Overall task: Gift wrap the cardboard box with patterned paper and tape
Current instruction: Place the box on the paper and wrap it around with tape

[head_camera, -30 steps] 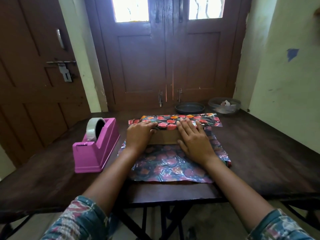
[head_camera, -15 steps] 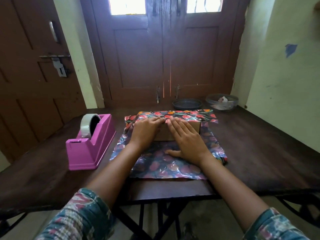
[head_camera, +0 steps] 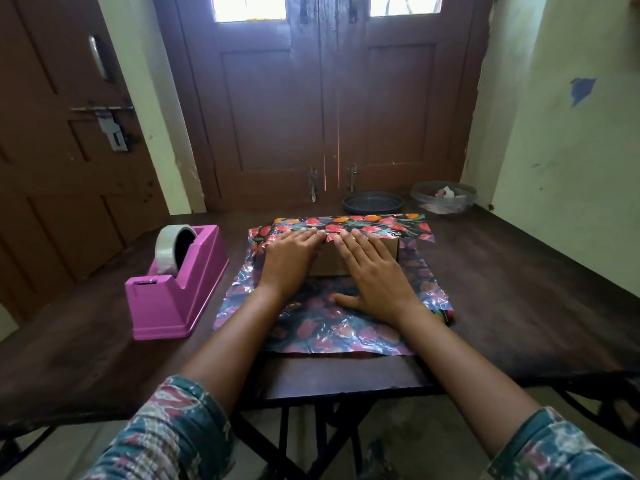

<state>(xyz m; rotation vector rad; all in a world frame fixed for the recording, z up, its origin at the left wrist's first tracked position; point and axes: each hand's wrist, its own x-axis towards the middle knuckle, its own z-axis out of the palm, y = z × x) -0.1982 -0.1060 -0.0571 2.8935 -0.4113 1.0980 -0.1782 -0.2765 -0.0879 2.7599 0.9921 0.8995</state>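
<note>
Along the cardboard box's [head_camera: 327, 263] far edge, both flat hands [head_camera: 292, 259] [head_camera: 375, 271] press patterned paper [head_camera: 381, 224].

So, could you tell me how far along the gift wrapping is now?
Done: the cardboard box sits on the patterned paper, far flap folded over its top. In hand: left hand and right hand press that flap flat. Left: the near flap, the ends, and tape from the pink dispenser.

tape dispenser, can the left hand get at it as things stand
Probably yes: the pink tape dispenser stands just left of the left hand, with only bare table between them.
</note>
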